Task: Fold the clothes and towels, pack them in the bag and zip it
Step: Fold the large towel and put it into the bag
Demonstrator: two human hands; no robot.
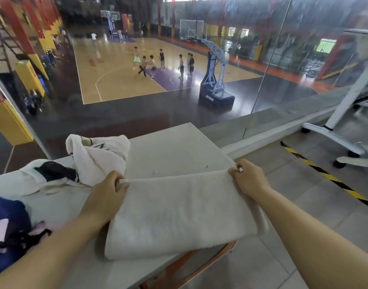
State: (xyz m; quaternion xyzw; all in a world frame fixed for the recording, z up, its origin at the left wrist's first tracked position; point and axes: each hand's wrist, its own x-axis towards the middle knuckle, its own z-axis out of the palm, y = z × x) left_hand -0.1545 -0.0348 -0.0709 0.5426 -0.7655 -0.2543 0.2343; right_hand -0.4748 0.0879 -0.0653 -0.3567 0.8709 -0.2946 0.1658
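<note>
the folded white terry towel (179, 213) lies long from 9 to 3 o'clock, its body toward 6 from the far corners that the left hand (108, 190) and right hand (249, 178) pinch.

Near the front edge of the surface (174, 147), both forearms show bare along their whole visible length. The left hand (105, 189) and right hand (248, 178) are bare as well.
</note>
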